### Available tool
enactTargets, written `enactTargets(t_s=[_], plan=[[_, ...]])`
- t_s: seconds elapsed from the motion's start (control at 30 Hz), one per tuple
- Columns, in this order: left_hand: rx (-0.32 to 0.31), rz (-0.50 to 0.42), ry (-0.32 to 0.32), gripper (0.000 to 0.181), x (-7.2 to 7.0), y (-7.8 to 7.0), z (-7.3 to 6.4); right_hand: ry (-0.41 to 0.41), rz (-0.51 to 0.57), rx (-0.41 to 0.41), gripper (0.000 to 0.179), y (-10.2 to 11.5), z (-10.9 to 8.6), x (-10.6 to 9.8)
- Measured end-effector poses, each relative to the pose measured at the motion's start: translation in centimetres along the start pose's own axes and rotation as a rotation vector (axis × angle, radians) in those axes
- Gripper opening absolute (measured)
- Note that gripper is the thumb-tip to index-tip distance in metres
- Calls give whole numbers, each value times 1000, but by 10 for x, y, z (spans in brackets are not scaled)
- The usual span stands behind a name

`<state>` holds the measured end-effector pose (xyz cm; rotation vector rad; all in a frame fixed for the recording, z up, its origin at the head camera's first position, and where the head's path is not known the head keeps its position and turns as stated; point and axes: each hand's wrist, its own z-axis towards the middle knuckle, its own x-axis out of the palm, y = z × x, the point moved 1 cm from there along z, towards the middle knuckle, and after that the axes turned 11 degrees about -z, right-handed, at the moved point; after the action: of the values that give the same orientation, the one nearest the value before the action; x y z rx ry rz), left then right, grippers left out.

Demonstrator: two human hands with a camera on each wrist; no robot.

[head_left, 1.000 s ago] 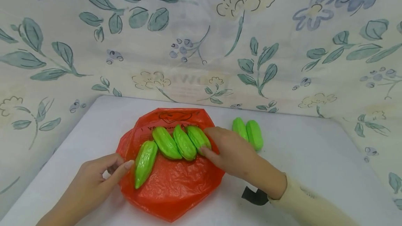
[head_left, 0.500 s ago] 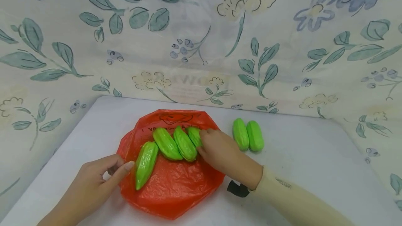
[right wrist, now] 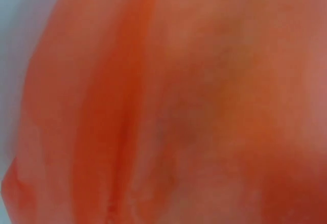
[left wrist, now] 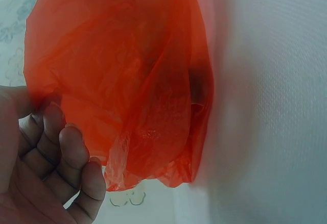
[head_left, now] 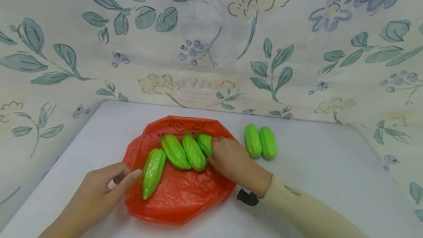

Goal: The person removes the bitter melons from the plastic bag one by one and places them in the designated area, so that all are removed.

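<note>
A red plastic bag (head_left: 178, 197) lies with its mouth open on the white table. Inside it are several glossy, bright green, ridged, gourd-like pieces with pointed ends; one green piece (head_left: 154, 173) leans at the left side. My left hand (head_left: 100, 190) pinches the bag's left rim between thumb and fingers; the left wrist view shows these curled fingers (left wrist: 74, 147) at the red film. My right hand (head_left: 232, 161) reaches into the bag, its curled fingers on the rightmost green piece (head_left: 205, 143), hiding its lower part. Blurred red plastic fills the right wrist view.
Two more green pieces (head_left: 261, 141) lie side by side on the table (head_left: 317, 164), right of the bag. A black object (head_left: 248, 197) shows beneath my right wrist. A floral sheet (head_left: 211, 47) stands behind and around the table.
My right hand has moved slightly left and further over the rightmost green piece, covering more of it. The bag's front edge has risen a little. My left hand has stayed in place.
</note>
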<state>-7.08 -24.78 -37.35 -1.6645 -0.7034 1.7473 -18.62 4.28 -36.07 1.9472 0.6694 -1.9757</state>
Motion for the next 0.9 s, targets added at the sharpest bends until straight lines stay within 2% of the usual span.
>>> enactTargets(t_s=[0.17,0.43,0.67,0.9], plan=[[-5,-7,3,22,0,0,0,9,-18,8,35,0,2,2],[13,-15,-8,22,1,-1,0,11,-32,15,28,0,2,3],[-42,9,36,23,0,0,3,0,-36,0,17,-2,2,4],[-45,12,33,23,0,-2,2,-7,-49,4,18,-1,1,4]])
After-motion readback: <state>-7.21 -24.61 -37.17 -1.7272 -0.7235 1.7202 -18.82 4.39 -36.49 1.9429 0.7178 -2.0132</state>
